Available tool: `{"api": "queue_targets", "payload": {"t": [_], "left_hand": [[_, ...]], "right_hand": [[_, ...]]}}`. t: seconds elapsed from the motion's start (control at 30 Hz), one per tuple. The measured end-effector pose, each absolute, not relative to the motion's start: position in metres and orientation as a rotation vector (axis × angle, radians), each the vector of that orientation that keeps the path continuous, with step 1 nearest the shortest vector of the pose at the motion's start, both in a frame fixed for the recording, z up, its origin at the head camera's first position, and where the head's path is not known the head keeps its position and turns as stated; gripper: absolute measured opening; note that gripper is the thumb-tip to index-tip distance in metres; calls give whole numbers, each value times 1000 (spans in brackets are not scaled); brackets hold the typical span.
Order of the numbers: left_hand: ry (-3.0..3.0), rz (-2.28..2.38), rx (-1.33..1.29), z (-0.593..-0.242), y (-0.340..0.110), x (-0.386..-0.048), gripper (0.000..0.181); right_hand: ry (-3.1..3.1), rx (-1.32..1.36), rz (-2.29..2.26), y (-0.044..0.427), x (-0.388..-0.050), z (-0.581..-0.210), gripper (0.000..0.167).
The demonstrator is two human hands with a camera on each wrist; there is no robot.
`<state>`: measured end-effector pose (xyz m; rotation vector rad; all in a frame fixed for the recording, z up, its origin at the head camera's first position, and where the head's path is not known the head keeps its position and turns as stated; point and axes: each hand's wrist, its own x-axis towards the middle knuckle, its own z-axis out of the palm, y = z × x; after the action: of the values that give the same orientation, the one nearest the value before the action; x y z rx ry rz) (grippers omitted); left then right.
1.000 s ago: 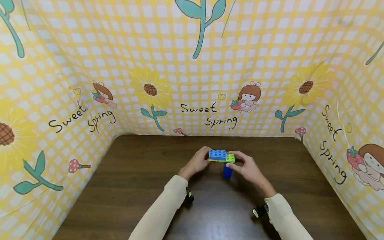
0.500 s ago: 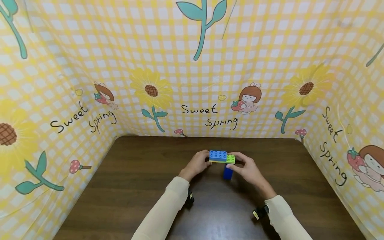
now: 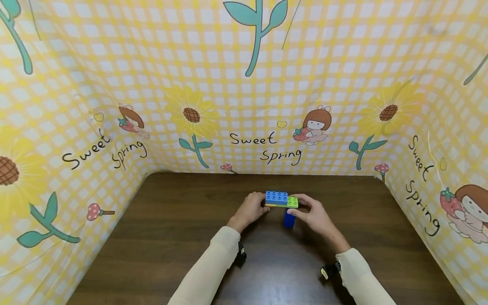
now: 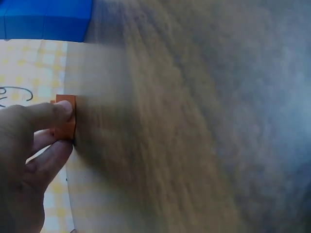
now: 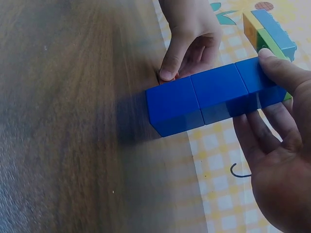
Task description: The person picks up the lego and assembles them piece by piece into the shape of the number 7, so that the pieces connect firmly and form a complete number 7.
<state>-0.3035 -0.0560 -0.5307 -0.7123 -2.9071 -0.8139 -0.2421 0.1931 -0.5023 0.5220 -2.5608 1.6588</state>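
A column of stacked dark blue toy bricks (image 5: 199, 99) stands on the table. At its top sit a lime green brick (image 3: 292, 201) and a lighter blue brick (image 3: 276, 196), which overhang to the left. A yellow-orange brick (image 5: 251, 26) shows beneath the lighter blue one in the right wrist view. My right hand (image 3: 314, 214) grips the column near its top, thumb on the near side. Under the overhang, my left hand (image 4: 29, 141) pinches a small orange brick (image 4: 65, 116) close to the tabletop. From the head view that brick is mostly hidden.
Both hands work over a dark brown wooden table (image 3: 175, 237). A yellow checked cloth (image 3: 213, 63) with printed flowers hangs behind it and along both sides. Black wrist cameras (image 3: 240, 254) sit at the cuffs.
My left hand has shifted slightly nearer and down beside the overhang. The right hand and the brick column stay in nearly the same place.
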Motion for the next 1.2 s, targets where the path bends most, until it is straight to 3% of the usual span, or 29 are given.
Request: {"api": "queue_targets", "payload": {"t": [0.47,1.2], "left_hand": [[-2766,-1102,-724,-518,-72,-299,10],[-2409,-1483,-772,-455,-71,-295,14]], "right_hand": [[-2551,517,1679,194,-242,-505,41],[-2569,501,1674,195,-244,-507,45]]}}
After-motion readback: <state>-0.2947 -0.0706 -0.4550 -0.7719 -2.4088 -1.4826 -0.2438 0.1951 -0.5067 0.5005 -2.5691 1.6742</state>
